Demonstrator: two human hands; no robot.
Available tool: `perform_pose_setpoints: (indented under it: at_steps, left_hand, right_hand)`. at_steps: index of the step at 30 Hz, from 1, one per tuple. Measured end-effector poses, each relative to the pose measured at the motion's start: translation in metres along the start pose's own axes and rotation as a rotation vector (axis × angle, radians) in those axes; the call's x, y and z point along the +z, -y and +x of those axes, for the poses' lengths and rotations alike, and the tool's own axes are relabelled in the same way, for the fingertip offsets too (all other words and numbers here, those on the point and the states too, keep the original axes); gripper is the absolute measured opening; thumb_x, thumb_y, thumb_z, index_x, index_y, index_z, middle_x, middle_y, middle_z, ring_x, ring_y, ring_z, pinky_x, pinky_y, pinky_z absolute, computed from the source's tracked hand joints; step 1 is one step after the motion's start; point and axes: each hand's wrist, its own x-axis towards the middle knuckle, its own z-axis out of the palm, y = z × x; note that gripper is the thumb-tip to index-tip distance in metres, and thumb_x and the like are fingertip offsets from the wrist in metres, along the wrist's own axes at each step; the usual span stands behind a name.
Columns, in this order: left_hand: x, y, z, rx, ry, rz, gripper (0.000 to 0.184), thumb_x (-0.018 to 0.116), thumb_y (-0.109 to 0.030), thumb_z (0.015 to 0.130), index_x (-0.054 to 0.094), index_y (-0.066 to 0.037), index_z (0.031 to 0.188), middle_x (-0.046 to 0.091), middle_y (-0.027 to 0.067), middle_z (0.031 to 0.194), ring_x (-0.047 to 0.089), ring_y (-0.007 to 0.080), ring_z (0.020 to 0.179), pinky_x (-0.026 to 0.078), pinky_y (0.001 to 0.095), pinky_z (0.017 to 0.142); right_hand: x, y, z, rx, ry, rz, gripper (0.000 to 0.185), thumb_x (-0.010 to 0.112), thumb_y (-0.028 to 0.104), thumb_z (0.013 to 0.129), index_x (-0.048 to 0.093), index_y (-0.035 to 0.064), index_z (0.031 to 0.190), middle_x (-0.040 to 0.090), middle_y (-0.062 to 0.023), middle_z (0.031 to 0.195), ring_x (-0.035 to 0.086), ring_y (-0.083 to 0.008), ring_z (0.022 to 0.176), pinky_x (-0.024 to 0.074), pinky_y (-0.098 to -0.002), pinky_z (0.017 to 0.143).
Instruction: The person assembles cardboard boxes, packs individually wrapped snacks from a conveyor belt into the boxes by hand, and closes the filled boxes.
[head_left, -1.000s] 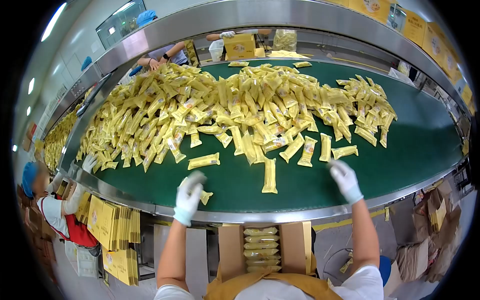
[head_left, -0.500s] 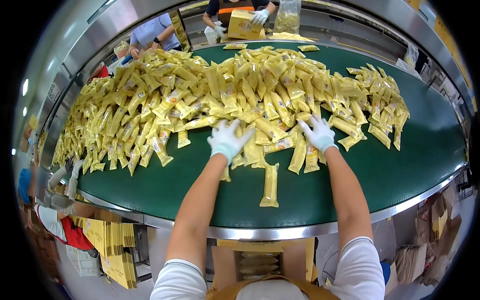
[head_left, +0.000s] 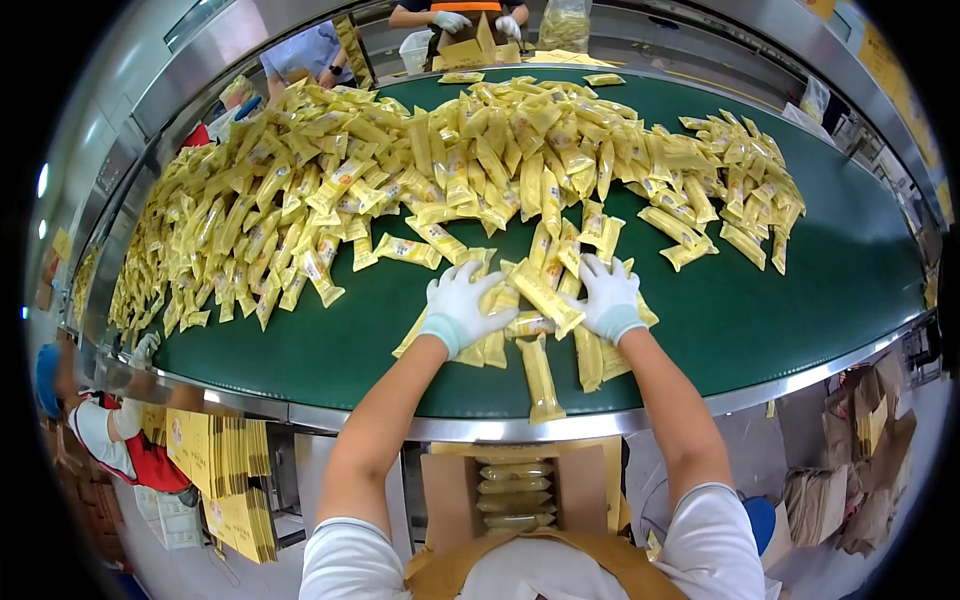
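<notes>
My left hand, in a white glove, lies on several yellow packets with its fingers apart. Across from it my right hand, gloved too, rests open on other packets of the same kind. Between the two hands a yellow packet slants on top of the small cluster. Closer to me, a single packet lies lengthwise near the table's metal edge. Behind my hands a large heap of yellow packets spreads over the green surface. What lies beneath my palms is partly hidden.
Below the metal edge stands an open carton with packets stacked inside. Flattened yellow cartons are at lower left, brown bags at lower right. Across the table a person with gloved hands is at a carton.
Both hands have come nearer to me and closer together, pulling a cluster of packets from the heap. A gap has opened behind them. The person opposite has tilted and opened the carton.
</notes>
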Motion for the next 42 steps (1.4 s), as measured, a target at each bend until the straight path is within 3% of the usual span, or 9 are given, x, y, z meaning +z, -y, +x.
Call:
perform_pose_setpoints:
  at_steps: [6, 10, 12, 14, 18, 28, 31, 37, 42]
  left_hand:
    - [-0.007, 0.026, -0.075, 0.116, -0.004, 0.13, 0.072, 0.068, -0.057, 0.081, 0.05, -0.029, 0.144, 0.041, 0.0115, 0.153, 0.029, 0.0389, 0.145, 0.023, 0.065, 0.113]
    - [-0.005, 0.048, -0.114, 0.255, -0.004, 0.237, 0.063, 0.064, -0.046, 0.089, 0.048, -0.024, 0.146, 0.037, 0.0136, 0.156, 0.031, 0.0386, 0.144, 0.025, 0.064, 0.112]
    - [-0.001, 0.057, -0.127, 0.11, -0.098, 0.209, 0.06, 0.062, -0.044, 0.091, 0.048, -0.022, 0.146, 0.038, 0.0156, 0.155, 0.034, 0.0385, 0.143, 0.027, 0.0598, 0.113]
    - [0.018, 0.08, -0.136, 0.01, -0.326, 0.067, 0.06, 0.062, -0.039, 0.092, 0.048, -0.014, 0.145, 0.047, 0.0208, 0.146, 0.045, 0.0409, 0.132, 0.037, 0.0502, 0.108]
    - [0.022, 0.092, -0.144, -0.277, -0.273, -0.009, 0.065, 0.063, -0.041, 0.092, 0.047, -0.006, 0.144, 0.06, 0.0205, 0.128, 0.058, 0.0411, 0.112, 0.049, 0.0471, 0.095]
    - [0.003, 0.128, -0.116, -0.418, -0.029, -0.029, 0.055, 0.069, -0.03, 0.087, 0.056, -0.007, 0.135, 0.061, 0.0248, 0.122, 0.059, 0.0421, 0.113, 0.049, 0.0446, 0.098]
    - [-0.008, 0.131, -0.123, -0.633, -0.037, -0.022, 0.05, 0.067, -0.03, 0.083, 0.063, -0.005, 0.126, 0.062, 0.0266, 0.117, 0.06, 0.042, 0.11, 0.05, 0.0449, 0.096]
    - [-0.053, 0.045, -0.149, -0.493, -0.162, -0.128, 0.052, 0.067, -0.034, 0.077, 0.067, -0.002, 0.118, 0.063, 0.0253, 0.111, 0.061, 0.0416, 0.104, 0.05, 0.0459, 0.095]
    - [-0.001, 0.037, -0.133, -0.521, -0.147, 0.056, 0.053, 0.078, -0.043, 0.075, 0.066, -0.005, 0.11, 0.062, 0.0221, 0.113, 0.062, 0.0395, 0.105, 0.053, 0.0455, 0.091]
  right_hand:
    - [-0.012, -0.012, -0.051, -0.164, -0.056, 0.109, 0.07, 0.054, 0.064, 0.088, 0.055, 0.016, 0.139, 0.048, -0.0065, 0.15, 0.036, -0.044, 0.14, 0.0246, -0.0673, 0.108]
    - [-0.014, -0.031, -0.084, -0.246, -0.087, 0.078, 0.064, 0.051, 0.058, 0.093, 0.054, 0.0133, 0.139, 0.049, -0.01, 0.148, 0.036, -0.0404, 0.141, 0.0174, -0.0687, 0.112]
    - [-0.023, -0.027, -0.105, -0.228, -0.088, 0.034, 0.06, 0.053, 0.051, 0.095, 0.052, 0.0117, 0.14, 0.046, -0.0149, 0.15, 0.036, -0.0402, 0.141, 0.0171, -0.0652, 0.115]
    - [-0.01, -0.027, -0.125, -0.177, -0.12, 0.068, 0.059, 0.055, 0.046, 0.094, 0.05, 0.0114, 0.141, 0.043, -0.0171, 0.151, 0.036, -0.04, 0.142, 0.0197, -0.0608, 0.116]
    - [-0.008, -0.017, -0.155, -0.01, -0.225, 0.166, 0.062, 0.068, 0.03, 0.087, 0.049, 0.0105, 0.143, 0.045, -0.0235, 0.145, 0.041, -0.0401, 0.136, 0.0324, -0.0527, 0.111]
    - [-0.009, -0.031, -0.197, 0.145, -0.231, 0.102, 0.045, 0.079, 0.031, 0.076, 0.066, 0.0102, 0.113, 0.06, -0.0132, 0.097, 0.059, -0.0334, 0.096, 0.0492, -0.0464, 0.08]
    - [-0.027, -0.035, -0.203, 0.252, -0.099, 0.27, 0.037, 0.077, 0.03, 0.079, 0.067, 0.0077, 0.107, 0.059, -0.014, 0.099, 0.059, -0.0336, 0.097, 0.0499, -0.0471, 0.082]
    - [-0.064, 0.007, -0.167, 0.201, -0.291, 0.49, 0.036, 0.071, 0.033, 0.085, 0.066, 0.0023, 0.102, 0.063, -0.0196, 0.096, 0.063, -0.0385, 0.092, 0.0519, -0.0447, 0.082]
    - [-0.035, 0.06, -0.134, 0.385, 0.152, 0.207, 0.054, 0.078, 0.037, 0.077, 0.055, 0.0031, 0.113, 0.063, -0.0221, 0.11, 0.066, -0.0349, 0.103, 0.0553, -0.0429, 0.089]
